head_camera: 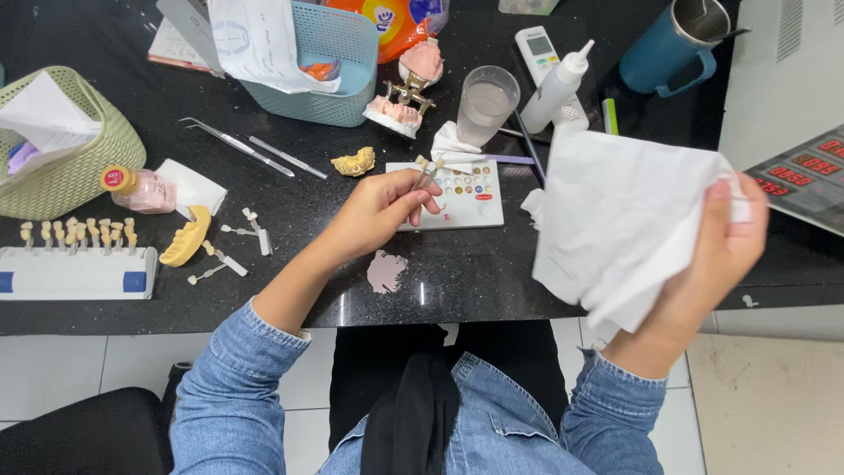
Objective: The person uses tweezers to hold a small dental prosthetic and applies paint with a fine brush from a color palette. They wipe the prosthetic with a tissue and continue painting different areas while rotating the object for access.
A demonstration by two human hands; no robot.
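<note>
Overhead, left hand (pixel 374 215) pinches a thin brush (pixel 425 175) above the white palette (pixel 462 211). Right hand (pixel 725 246) grips a white tissue (pixel 615 220), fingers closed on it.

Open black counter (pixel 475 273) in front of the palette tray (pixel 457 195), bare but for a pink patch (pixel 386 271); further back crowded: glass (pixel 486 104), squeeze bottle (pixel 557 85), dental model (pixel 406 92), blue basket (pixel 327 62); left side blocked by tweezers (pixel 236 145) and shade guide (pixel 77 259)

Glossy stone, soft paper

The black worktop (pixel 492 281) gleams, polished; the white tissue (pixel 615 220) looks matt and creased; the tweezers (pixel 237 145) are shiny metal.
</note>
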